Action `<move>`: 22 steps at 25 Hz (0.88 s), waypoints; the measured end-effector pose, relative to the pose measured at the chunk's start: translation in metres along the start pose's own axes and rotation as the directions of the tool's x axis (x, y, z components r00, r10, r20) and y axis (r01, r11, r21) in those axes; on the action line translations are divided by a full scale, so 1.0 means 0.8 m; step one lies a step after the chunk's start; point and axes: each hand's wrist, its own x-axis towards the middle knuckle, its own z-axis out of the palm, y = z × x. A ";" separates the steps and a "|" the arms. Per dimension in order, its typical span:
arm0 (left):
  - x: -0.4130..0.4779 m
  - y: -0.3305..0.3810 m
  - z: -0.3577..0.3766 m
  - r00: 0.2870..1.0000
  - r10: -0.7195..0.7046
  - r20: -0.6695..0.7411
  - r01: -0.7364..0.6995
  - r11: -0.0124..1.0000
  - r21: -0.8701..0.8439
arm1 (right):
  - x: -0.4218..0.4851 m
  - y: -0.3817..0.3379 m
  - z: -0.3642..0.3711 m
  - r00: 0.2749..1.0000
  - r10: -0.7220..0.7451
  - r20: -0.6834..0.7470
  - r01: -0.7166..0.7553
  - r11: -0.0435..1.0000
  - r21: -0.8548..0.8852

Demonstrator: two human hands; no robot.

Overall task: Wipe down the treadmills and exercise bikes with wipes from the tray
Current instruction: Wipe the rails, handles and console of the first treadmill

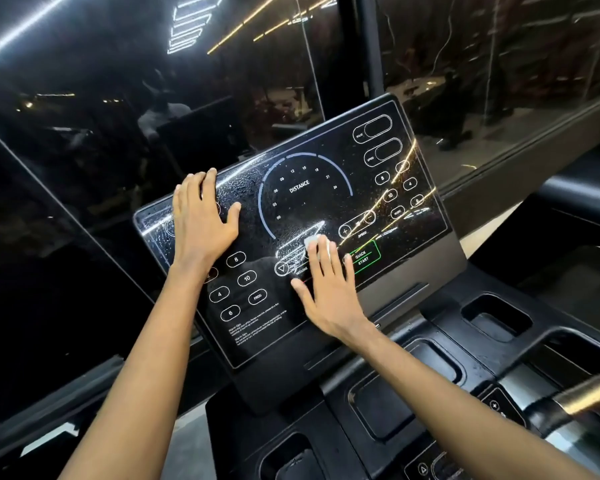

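Right hand (329,296) flat, fingers spread, pressing wipe (314,242) on console (305,188) centre, just left of QUICK START button (362,258). Left hand (201,223) flat on console's left part, fingers together, thumb out. Risk: stroke drifting right presses button and may start treadmill.

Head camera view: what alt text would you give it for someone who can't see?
A person's right hand presses a white wipe against a treadmill's dark console beside its Quick Start button, while the left hand rests flat on the console's left side. Droplets speckle it; dark glass stands behind.
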 end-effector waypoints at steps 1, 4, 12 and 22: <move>0.002 0.000 -0.001 1.000 0.006 0.006 -0.006 1.000 0.007 | 0.014 -0.003 -0.004 0.999 0.038 -0.022 -0.038 0.999 0.027; 0.006 -0.004 -0.005 0.999 0.024 0.025 -0.025 0.999 0.030 | 0.052 -0.017 -0.013 0.993 0.096 -0.065 -0.091 0.994 0.068; 0.011 -0.012 -0.009 0.997 0.052 0.049 -0.052 0.999 -0.001 | 0.146 -0.051 -0.049 0.987 -0.108 -0.122 0.110 0.994 0.015; 0.019 -0.034 -0.015 0.981 0.094 0.170 -0.090 0.995 -0.033 | 0.193 -0.081 -0.059 0.978 -0.115 -0.172 0.128 0.990 0.065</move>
